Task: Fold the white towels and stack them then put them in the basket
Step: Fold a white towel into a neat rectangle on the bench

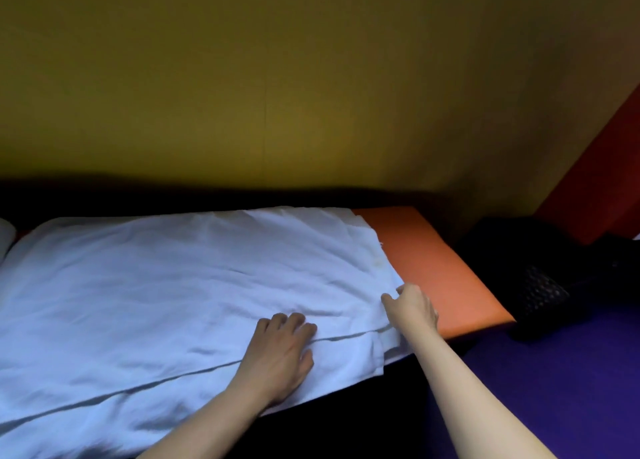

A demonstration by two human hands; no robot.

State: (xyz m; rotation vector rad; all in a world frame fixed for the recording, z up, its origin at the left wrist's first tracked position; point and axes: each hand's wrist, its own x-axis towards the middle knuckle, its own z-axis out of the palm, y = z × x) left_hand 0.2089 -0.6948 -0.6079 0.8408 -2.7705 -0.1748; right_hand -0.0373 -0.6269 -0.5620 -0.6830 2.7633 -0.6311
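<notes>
A large white towel (166,285) lies spread over an orange surface (440,268), folded so that a second layer's edge runs along its near side. My left hand (280,354) rests on the towel near its right end, fingers curled into the cloth by the fold line. My right hand (412,308) pinches the towel's right edge between thumb and fingers. A dark mesh basket (543,294) sits to the right, partly in shadow.
A yellow wall rises behind the orange surface. Purple bedding (554,389) lies at the lower right, with dark items beside the basket. A red panel (602,181) stands at the far right. Another white cloth edge (6,237) shows at the far left.
</notes>
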